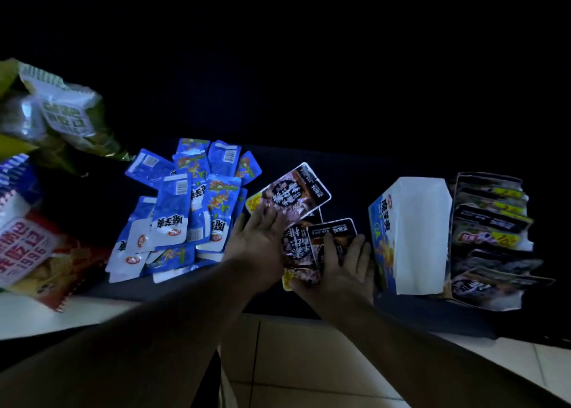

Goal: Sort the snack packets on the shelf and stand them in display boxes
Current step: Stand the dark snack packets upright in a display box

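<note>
A dark shelf (pixel 355 172) runs across the view, with pale floor tiles below its front edge. At the far left lie large snack bags: a green and silver one (pixel 55 114) at the back and a red and white one (pixel 27 250) nearer the front.

Left of centre is a loose heap of blue snack packets (pixel 185 213), overlapping each other, some face up and some showing a barcode.

At the right stands a blue and white display box (pixel 414 237), its plain white side towards the camera. Touching it on its right is a second display box (pixel 485 303) filled with a row of dark snack packets (pixel 491 222) standing one behind another.

Between the blue heap and the boxes are both hands. The left hand (pixel 259 237) is flat, its straight fingers resting on the lower edge of a single dark packet (pixel 296 191), which lies tilted on the shelf. The right hand (pixel 343 268) grips a small stack of dark packets (pixel 330 240), thumb across the front and fingers curled round the right edge, just beside the blue and white box.
</note>
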### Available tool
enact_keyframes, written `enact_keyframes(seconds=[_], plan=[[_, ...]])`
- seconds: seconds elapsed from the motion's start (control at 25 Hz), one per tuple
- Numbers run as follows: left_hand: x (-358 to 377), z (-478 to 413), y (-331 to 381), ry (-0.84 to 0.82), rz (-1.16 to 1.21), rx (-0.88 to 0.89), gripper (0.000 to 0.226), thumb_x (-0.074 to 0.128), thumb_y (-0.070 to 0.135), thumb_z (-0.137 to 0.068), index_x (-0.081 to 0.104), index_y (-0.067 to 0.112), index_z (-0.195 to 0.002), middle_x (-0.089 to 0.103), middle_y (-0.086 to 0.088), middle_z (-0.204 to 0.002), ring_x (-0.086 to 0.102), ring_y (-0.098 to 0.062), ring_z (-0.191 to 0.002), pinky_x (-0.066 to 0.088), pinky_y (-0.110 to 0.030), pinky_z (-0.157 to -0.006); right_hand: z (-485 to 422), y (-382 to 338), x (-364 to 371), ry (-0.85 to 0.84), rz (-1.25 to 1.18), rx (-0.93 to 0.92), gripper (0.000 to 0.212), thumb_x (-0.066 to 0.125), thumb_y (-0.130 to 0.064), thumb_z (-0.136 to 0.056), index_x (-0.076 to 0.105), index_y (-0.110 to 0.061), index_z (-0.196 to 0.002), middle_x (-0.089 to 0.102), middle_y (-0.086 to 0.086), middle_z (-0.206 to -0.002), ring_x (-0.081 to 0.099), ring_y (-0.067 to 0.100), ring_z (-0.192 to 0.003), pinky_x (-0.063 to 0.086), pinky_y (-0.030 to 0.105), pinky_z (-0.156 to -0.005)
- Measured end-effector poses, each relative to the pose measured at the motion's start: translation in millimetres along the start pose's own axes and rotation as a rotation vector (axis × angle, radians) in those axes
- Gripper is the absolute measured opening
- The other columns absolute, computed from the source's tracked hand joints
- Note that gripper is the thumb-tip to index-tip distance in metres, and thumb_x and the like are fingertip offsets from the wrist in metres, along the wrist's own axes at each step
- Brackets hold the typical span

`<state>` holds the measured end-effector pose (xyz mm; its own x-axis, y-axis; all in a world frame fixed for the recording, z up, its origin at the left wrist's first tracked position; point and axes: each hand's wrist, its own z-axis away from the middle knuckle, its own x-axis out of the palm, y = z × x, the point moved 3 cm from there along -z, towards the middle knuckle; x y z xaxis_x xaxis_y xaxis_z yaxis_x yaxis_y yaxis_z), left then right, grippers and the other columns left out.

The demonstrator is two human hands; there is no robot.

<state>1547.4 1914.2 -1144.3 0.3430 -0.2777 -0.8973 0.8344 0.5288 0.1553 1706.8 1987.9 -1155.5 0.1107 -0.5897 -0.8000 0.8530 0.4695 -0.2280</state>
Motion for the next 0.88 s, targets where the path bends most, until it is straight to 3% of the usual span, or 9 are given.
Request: enact_keyframes(seconds=[0.08, 0.16, 0.24, 0.32, 0.4, 0.48, 0.64, 0.76, 0.88], plan=[[7.6, 27.7, 0.3, 0.019, 0.033, -0.011, 0.073, 0.033, 0.042, -0.091, 0.014, 0.024, -0.16, 0.018, 0.001, -0.167, -0.002, -0.023, -0.156, 0.008, -0.047, -0.124, -5.2, -4.6, -4.2, -0.062, -0.03, 0.02, 0.115, 0.056, -0.075, -0.087, -0.024, -0.033, -0.158, -0.044, 0.022, -0.156, -0.035, 0.04, -0.149, -0.012, 0.052, -0.123], [11.9, 53.4, 7.9, 0.015, 0.028, 0.035, 0.07, 0.039, 0.037, -0.085, 0.032, 0.026, -0.153, 0.039, 0.002, -0.155, 0.017, -0.025, -0.153, 0.02, -0.048, -0.122, -8.0, -4.8, -10.2, -0.098, -0.034, 0.01, 0.104, 0.051, -0.065, -0.095, -0.027, -0.034, -0.157, -0.046, 0.02, -0.156, -0.036, 0.038, -0.148, -0.011, 0.052, -0.125], [16.2, 67.6, 20.4, 0.081, 0.056, 0.139, 0.064, 0.042, 0.032, -0.075, 0.057, 0.024, -0.137, 0.064, 0.003, -0.129, 0.05, -0.024, -0.133, 0.043, -0.044, -0.108, -7.5, -0.5, -15.5, -0.067, -0.032, -0.034, 0.094, 0.046, -0.061, -0.098, -0.022, -0.036, -0.159, -0.042, 0.015, -0.159, -0.033, 0.035, -0.151, -0.005, 0.051, -0.126], [16.6, 68.7, 22.4, 0.201, 0.128, 0.145, 0.056, 0.045, 0.027, -0.071, 0.068, 0.025, -0.122, 0.07, 0.002, -0.106, 0.064, -0.026, -0.104, 0.053, -0.035, -0.085, -5.4, 1.0, -20.7, -0.05, -0.124, -0.078, 0.093, 0.053, -0.061, -0.096, -0.012, -0.041, -0.16, -0.038, 0.007, -0.163, -0.028, 0.029, -0.153, 0.001, 0.047, -0.126], [11.0, 57.7, 12.5, 0.21, 0.217, -0.008, 0.048, 0.05, 0.027, -0.083, 0.062, 0.025, -0.129, 0.062, -0.002, -0.116, 0.058, -0.028, -0.106, 0.052, -0.037, -0.085, -2.8, 1.7, -28.2, -0.035, -0.296, -0.072, 0.088, 0.06, -0.051, -0.095, 0.003, -0.044, -0.161, -0.03, -0.001, -0.167, -0.022, 0.023, -0.155, 0.008, 0.039, -0.123], [13.4, 45.3, 3.9, 0.136, 0.248, -0.163, 0.056, 0.052, 0.041, -0.092, 0.046, 0.028, -0.146, 0.047, -0.005, -0.141, 0.044, -0.031, -0.126, 0.046, -0.042, -0.1, -1.3, -0.1, -36.8, -0.048, -0.421, -0.044, 0.078, 0.059, -0.036, -0.098, 0.015, -0.042, -0.162, -0.02, -0.003, -0.17, -0.018, 0.021, -0.156, 0.013, 0.036, -0.121], [22.9, 34.7, 26.3, 0.111, 0.327, -0.309, 0.063, 0.04, 0.056, -0.097, 0.031, 0.027, -0.153, 0.026, -0.005, -0.16, 0.026, -0.036, -0.14, 0.036, -0.044, -0.111, -7.1, -8.1, -44.6, -0.083, -0.522, -0.047, 0.08, 0.054, -0.016, -0.091, 0.023, -0.039, -0.161, -0.008, -0.007, -0.171, -0.012, 0.019, -0.157, 0.019, 0.032, -0.116], [19.6, 29.7, 37.3, 0.143, 0.433, -0.394, 0.057, 0.046, 0.053, -0.097, 0.041, 0.027, -0.146, 0.026, -0.004, -0.161, 0.026, -0.038, -0.138, 0.034, -0.043, -0.109, -18.7, -12.2, -52.1, -0.03, -0.57, -0.017, 0.067, 0.055, -0.023, -0.095, 0.035, -0.038, -0.157, 0.002, -0.006, -0.17, -0.002, 0.022, -0.155, 0.025, 0.041, -0.123], [10.7, 29.8, 22.9, 0.234, 0.66, -0.53, 0.051, 0.071, 0.031, -0.085, 0.057, 0.029, -0.134, 0.036, -0.004, -0.15, 0.036, -0.033, -0.131, 0.038, -0.038, -0.106, -24.1, -14.4, -50.1, -0.028, -0.313, -0.066, 0.064, 0.056, -0.042, -0.099, 0.034, -0.031, -0.158, 0.003, -0.002, -0.169, 0.002, 0.027, -0.153, 0.019, 0.04, -0.122]])
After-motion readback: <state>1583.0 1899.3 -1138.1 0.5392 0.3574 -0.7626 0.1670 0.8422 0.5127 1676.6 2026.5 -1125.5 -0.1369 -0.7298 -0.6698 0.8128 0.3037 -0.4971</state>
